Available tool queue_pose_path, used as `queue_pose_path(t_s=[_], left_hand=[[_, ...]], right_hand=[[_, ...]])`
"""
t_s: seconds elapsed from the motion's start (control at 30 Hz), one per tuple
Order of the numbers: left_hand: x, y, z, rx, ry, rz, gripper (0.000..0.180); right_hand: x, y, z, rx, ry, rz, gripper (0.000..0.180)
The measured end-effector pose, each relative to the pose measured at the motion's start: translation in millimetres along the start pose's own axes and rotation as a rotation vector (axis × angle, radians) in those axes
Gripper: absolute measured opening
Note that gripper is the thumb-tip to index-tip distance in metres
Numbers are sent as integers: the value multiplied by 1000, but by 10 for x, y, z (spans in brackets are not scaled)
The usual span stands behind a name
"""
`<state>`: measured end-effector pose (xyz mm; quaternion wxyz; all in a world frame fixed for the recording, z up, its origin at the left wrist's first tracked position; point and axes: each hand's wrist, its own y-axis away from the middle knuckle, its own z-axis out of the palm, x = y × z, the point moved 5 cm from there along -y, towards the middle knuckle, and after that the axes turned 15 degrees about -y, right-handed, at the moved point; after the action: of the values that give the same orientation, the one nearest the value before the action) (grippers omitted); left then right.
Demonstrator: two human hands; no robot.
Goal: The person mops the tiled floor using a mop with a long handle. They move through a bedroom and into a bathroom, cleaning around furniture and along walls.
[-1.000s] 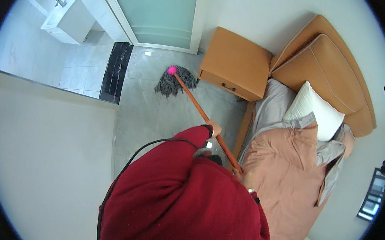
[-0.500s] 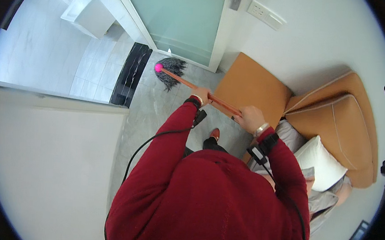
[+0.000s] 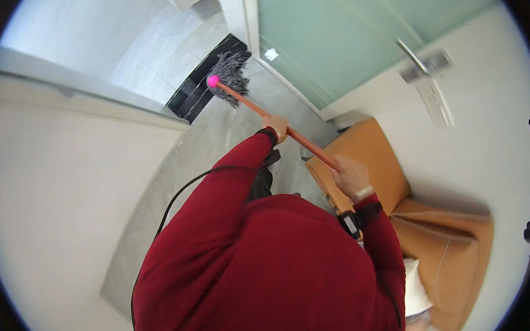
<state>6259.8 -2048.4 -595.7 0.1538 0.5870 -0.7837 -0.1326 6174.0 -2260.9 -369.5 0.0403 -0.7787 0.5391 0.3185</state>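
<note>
Looking down from my head camera, I see both my hands closed on a mop handle [image 3: 253, 108], an orange-red pole that runs slantwise from upper left to lower right across the middle of the view. My left hand [image 3: 276, 127] sits further along the pole toward the mop end, its fingers wrapped tight round the shaft, with the dark cuff of my red sleeve [image 3: 227, 181] just behind it. My right hand [image 3: 350, 176] grips the near end of the pole, fingers curled over it so the tip of the handle is hidden; a pale band shows at that wrist, and a small dark device [image 3: 352, 224] is strapped on the forearm below it. At the far end of the pole a bright pink collar [image 3: 212, 81] joins the handle to the mop head [image 3: 231, 74], a bundle of grey strings lying on the grey tiled floor [image 3: 218, 131], right at the black threshold strip [image 3: 193, 93] of a doorway. Beside it stands a frosted greenish glass door [image 3: 329, 41] with a metal handle [image 3: 411, 53]. A black cable [image 3: 180, 196] loops down by my left arm. Under my right arm is an orange-brown wooden nightstand [image 3: 370, 148], and beyond it the padded orange headboard [image 3: 455, 252] of a bed with a white pillow [image 3: 416, 293] just showing.
</note>
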Motion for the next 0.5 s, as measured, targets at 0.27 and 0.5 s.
queue_pose_path(t_s=[0.27, 0.5], left_hand=[[226, -488, -1299, 353, 199, 195, 12], [-11, -841, -1408, 277, 354, 111, 13]], right_hand=[[-1021, -271, -1496, 77, 376, -70, 20], [-1287, -969, -1487, -107, 646, -220, 22]])
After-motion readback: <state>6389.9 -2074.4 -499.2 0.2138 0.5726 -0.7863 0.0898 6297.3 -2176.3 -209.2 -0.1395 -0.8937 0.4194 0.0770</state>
